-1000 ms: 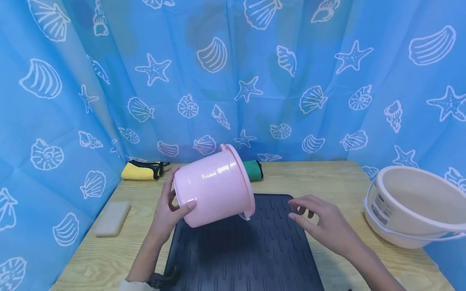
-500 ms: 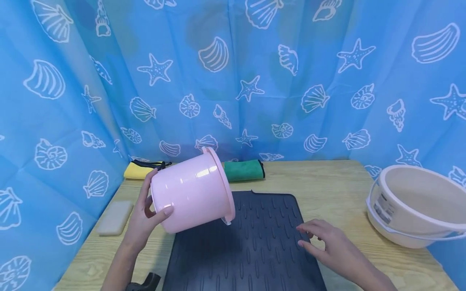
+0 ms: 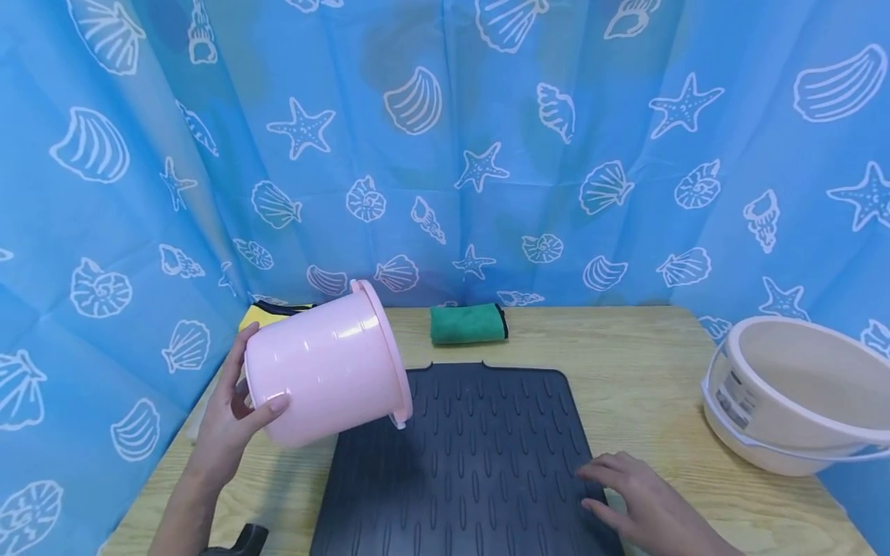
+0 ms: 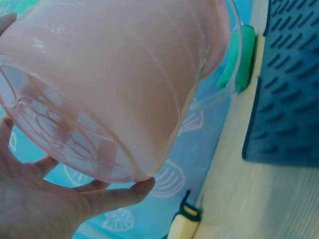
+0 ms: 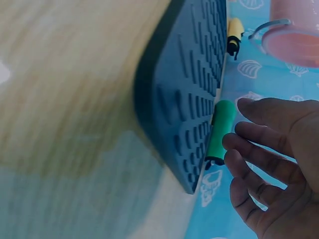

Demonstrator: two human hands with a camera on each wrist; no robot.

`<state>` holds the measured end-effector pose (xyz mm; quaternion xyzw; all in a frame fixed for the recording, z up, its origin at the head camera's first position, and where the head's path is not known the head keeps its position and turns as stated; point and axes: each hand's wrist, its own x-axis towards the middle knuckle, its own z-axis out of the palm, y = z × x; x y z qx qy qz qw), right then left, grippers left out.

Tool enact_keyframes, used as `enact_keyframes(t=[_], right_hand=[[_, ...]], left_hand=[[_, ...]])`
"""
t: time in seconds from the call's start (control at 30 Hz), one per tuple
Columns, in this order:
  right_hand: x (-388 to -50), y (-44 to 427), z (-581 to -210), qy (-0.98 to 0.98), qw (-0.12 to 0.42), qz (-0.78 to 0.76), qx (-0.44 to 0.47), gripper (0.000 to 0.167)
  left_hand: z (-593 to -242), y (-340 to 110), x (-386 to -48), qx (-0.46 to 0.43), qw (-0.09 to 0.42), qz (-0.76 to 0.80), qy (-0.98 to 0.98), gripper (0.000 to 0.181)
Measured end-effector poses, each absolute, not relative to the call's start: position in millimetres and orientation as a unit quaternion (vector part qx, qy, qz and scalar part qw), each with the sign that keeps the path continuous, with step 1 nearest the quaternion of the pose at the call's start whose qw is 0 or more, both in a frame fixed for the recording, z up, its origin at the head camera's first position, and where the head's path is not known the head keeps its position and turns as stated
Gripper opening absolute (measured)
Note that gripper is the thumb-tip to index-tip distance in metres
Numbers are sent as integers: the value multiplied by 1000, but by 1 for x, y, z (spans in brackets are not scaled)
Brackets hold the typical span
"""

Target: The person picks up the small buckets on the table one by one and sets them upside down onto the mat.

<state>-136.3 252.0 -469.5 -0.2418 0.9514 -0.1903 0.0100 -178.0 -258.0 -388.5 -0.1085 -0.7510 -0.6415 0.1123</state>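
A pink bucket (image 3: 327, 374) is tipped on its side in the air, its mouth facing right. My left hand (image 3: 225, 417) grips it around the base, thumb on the near side and fingers behind. In the left wrist view the ribbed underside of the bucket (image 4: 109, 94) shows beside the left hand (image 4: 50, 199). Below and to the right of the bucket lies a dark ridged mat (image 3: 473, 455). Near the mat's right edge is my right hand (image 3: 636, 502), fingers loosely bent with nothing in them; the right wrist view shows that hand (image 5: 279, 154) bare.
A rolled green cloth (image 3: 469, 324) lies at the back of the wooden table (image 3: 612, 347). The yellow cloth (image 3: 260, 315) is partly behind the bucket. A beige bucket (image 3: 799, 394) stands at the right edge. Blue shell-printed curtains (image 3: 445, 154) surround the table.
My left hand has carried the pink bucket to the left, uncovering the green cloth and more of the mat. My right hand has moved slightly down and right.
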Motion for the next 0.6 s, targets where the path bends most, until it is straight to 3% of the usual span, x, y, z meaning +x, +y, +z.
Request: enact_keyframes(t=[0.2, 0.47, 0.6], right_hand=[[-137, 261, -482, 950, 43, -182, -250, 35], [-139, 271, -506, 937, 13, -163, -309, 37], [-140, 272, -521, 919, -33, -172, -352, 36]], left_hand=[[-382, -274, -175, -97, 110, -624, -768, 91], [-367, -297, -177, -85, 115, -578, -803, 90], [-361, -312, -175, -70, 123, -532, -835, 90]])
